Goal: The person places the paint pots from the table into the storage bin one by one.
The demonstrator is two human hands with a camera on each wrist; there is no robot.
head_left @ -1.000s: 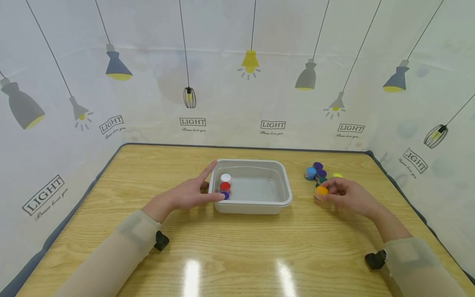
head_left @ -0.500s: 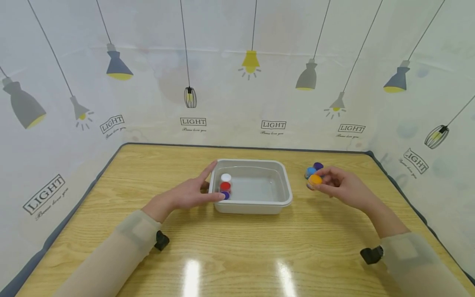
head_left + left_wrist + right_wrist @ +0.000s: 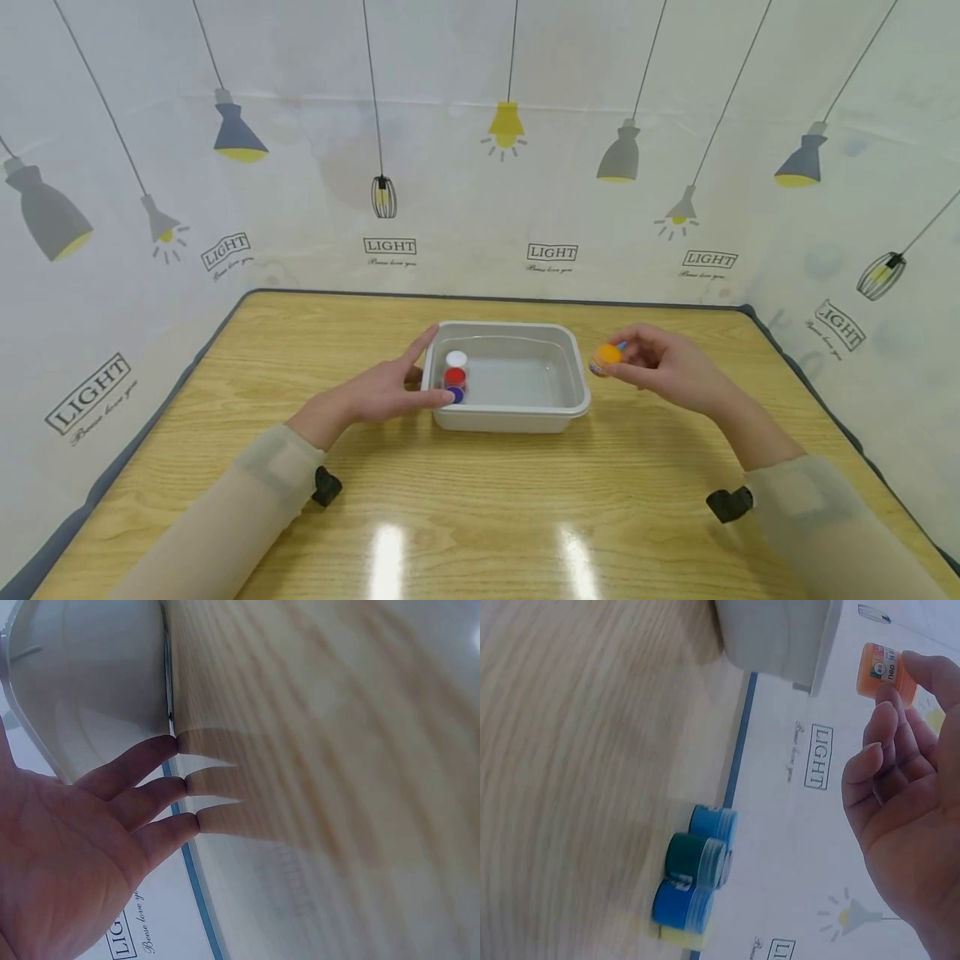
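My right hand [image 3: 678, 367] pinches a small orange paint jar [image 3: 609, 355] between thumb and fingertips. The jar is tilted and held just right of the white plastic tray [image 3: 517, 411]; the right wrist view shows its printed label and the orange jar [image 3: 879, 673] above the table. My left hand [image 3: 386, 390] rests at the tray's left end, its index finger and thumb along the rim. In the left wrist view, the other fingers of the left hand [image 3: 90, 832] reach straight down to the tabletop. Inside the tray, white [image 3: 456, 360], red [image 3: 454, 376] and blue-purple [image 3: 455, 395] lidded jars stand in a row at the left.
Several paint jars stand on the table past my right hand, including a light blue jar [image 3: 712, 822], a dark green jar [image 3: 694, 859] and a blue jar [image 3: 681, 906]. The wooden table [image 3: 480, 500] meets a lamp-printed backdrop [image 3: 450, 167] at its far edge.
My right hand has lifted the orange jar from among the other jars and carried it left toward the tray. The left hand and tray have stayed in place.
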